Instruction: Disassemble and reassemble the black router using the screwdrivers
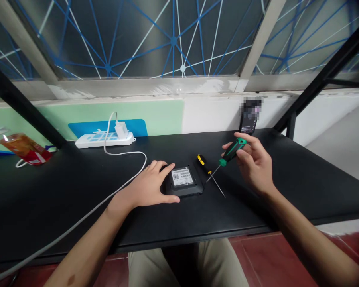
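A small black device (184, 182) with a white label on top lies on the black table (77, 187). My left hand (149, 185) rests against its left side, fingers wrapped round its edge. My right hand (254, 163) is closed on a green-handled screwdriver (231, 153), held above the table with its thin tip pointing down-left toward the device. A second screwdriver (209, 172) with a black and yellow handle lies on the table just right of the device, its shaft crossing under the green one's tip.
A white power strip (103, 139) with a plugged charger sits at the back; its white cable (77, 223) runs toward me. A phone (249, 117) leans on the wall behind my right hand. An orange packet (25, 148) lies far left. Black frame posts stand either side.
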